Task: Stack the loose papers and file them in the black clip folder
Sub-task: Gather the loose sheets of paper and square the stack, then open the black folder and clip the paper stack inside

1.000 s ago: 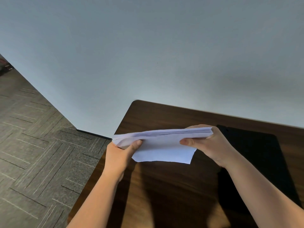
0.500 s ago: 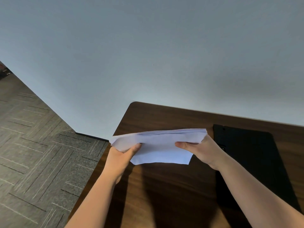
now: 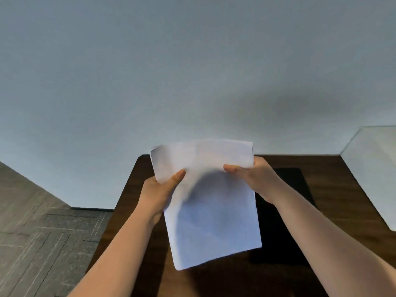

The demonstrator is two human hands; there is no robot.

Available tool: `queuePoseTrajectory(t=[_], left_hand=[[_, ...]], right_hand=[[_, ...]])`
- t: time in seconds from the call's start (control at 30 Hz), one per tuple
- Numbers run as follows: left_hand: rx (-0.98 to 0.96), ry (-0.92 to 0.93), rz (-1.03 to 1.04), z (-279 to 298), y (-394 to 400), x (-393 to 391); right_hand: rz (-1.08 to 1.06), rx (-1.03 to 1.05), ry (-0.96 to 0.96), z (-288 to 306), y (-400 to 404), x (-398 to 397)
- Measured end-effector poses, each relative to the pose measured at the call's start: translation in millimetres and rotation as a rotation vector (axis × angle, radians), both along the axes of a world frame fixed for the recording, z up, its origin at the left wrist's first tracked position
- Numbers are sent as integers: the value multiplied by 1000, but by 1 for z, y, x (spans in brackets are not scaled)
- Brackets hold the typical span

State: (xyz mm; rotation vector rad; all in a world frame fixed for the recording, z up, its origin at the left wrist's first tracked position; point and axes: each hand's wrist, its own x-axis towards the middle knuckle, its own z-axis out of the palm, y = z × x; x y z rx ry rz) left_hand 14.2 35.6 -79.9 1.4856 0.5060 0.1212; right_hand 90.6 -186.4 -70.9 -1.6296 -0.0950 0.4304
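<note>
Above the table (image 3: 351,181), left hand (image 3: 157,195): pinched the papers' upper left edge, thumb on top.
Papers (image 3: 214,211): one gathered stack held in the air, long axis running away from the person, near end hanging free.
Right hand (image 3: 256,179): pinched the upper right edge.
Folder (image 3: 297,189): flat on the table, under and right of the stack; the right hand was nearer.

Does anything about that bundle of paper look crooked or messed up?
Slightly. The paper stack hangs tilted between the left hand and right hand, buckled where they pinch it, its top edges uneven. The black folder lies flat behind it.
</note>
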Motion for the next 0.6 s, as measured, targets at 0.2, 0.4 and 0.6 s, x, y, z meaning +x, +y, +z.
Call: queuePoseTrajectory(t=[0.2, 0.4, 0.6], left_hand=[[-28, 138, -205, -13, -94, 35], [-42, 258, -338, -51, -186, 55], [-29, 386, -420, -79, -232, 66]], right_hand=[[-161, 2, 79, -16, -104, 3], [-333, -14, 171, -59, -194, -13], [-391, -56, 266, -92, -242, -17]])
